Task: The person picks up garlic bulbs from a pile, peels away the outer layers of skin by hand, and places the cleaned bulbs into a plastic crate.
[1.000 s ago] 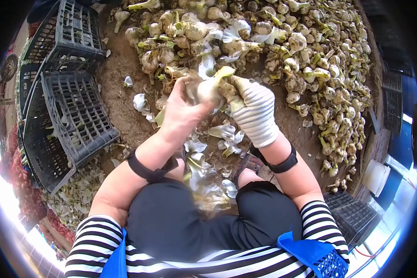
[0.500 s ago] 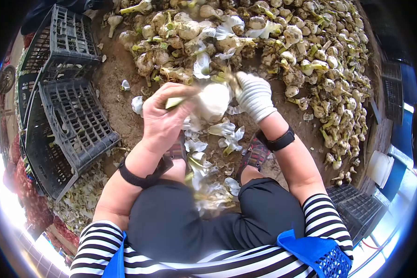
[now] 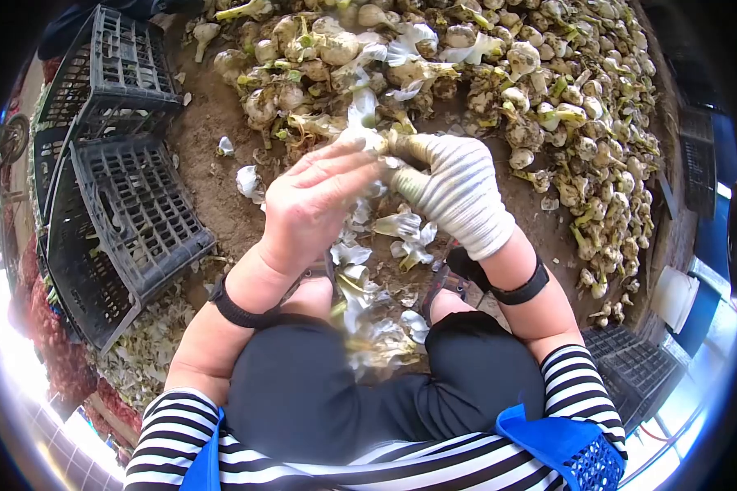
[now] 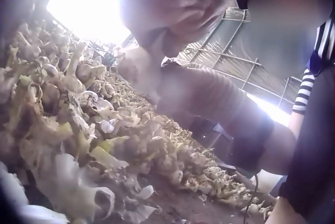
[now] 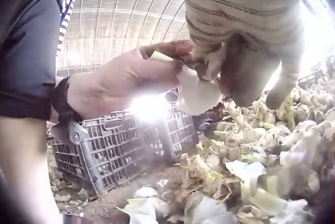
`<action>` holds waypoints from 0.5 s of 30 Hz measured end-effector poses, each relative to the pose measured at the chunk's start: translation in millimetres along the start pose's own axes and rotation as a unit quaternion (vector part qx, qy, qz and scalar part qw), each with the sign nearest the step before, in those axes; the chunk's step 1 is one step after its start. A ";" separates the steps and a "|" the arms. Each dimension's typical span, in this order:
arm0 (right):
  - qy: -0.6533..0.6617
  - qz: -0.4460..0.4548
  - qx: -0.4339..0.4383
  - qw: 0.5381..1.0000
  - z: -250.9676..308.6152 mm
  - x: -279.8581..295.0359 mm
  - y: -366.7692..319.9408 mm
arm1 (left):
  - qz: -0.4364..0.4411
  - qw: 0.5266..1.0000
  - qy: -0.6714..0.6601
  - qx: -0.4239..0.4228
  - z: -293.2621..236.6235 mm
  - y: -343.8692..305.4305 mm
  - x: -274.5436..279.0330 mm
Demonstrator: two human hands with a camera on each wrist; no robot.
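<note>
My bare left hand [image 3: 315, 196] grips a garlic bulb [image 5: 198, 94], its fingers curled round the pale green stem [image 5: 159, 56] in the right wrist view. Smooth and white, the bulb is mostly hidden behind the fingers in the head view. My right hand [image 3: 458, 184], in a white glove with grey stripes, meets the left at the bulb. Its thumb and forefinger pinch at the bulb's side, and the glove fingertips look soiled. Blur covers the bulb in the left wrist view. Loose white garlic skins [image 3: 401, 229] lie on the ground below both hands.
A large heap of unpeeled garlic [image 3: 540, 106] spreads ahead and to the right. Black plastic crates [image 3: 139, 204] stand tilted at the left, and another crate [image 3: 630, 368] sits at the right. A white bucket [image 3: 674, 299] is beyond the heap's right edge.
Half a second ago the hands were slightly apart, with the white bulb showing between them. Now they have come together, and the left hand has turned over the bulb.
</note>
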State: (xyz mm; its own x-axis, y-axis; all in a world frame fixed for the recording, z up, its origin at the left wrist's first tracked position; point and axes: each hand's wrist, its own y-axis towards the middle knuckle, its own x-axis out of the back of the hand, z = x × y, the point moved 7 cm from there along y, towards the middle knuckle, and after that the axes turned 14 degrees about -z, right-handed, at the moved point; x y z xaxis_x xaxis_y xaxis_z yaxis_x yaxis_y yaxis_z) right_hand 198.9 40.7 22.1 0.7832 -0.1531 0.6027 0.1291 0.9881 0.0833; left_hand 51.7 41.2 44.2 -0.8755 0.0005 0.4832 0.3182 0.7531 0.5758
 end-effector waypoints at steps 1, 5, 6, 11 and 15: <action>-0.081 0.006 0.057 0.995 6.6 -1.0 -0.1 | 0.008 1.000 0.001 -0.014 -2.1 -0.7 -0.8; -0.094 0.010 0.037 0.995 -10.7 -8.1 11.5 | 0.001 0.999 -0.042 0.025 1.8 -0.5 1.1; 0.002 -0.003 -0.054 0.999 -32.4 -9.2 15.8 | -0.014 0.994 -0.083 0.071 7.1 -0.4 2.9; 0.030 -0.051 -0.150 0.987 -58.7 4.7 7.8 | -0.057 0.982 -0.124 0.131 20.6 -0.8 10.0; -0.137 -0.104 0.256 0.951 25.7 0.7 -7.7 | -0.005 0.999 -0.038 0.036 -1.0 0.5 0.0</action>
State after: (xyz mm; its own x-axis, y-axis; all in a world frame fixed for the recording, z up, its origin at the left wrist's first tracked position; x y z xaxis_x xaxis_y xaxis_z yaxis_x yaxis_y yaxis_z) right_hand 182.8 33.2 42.3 0.5763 -0.4059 0.7093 -0.1043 0.8243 0.5564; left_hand 52.2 41.0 45.1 -0.9045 0.0416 0.4244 0.2852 0.7989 0.5295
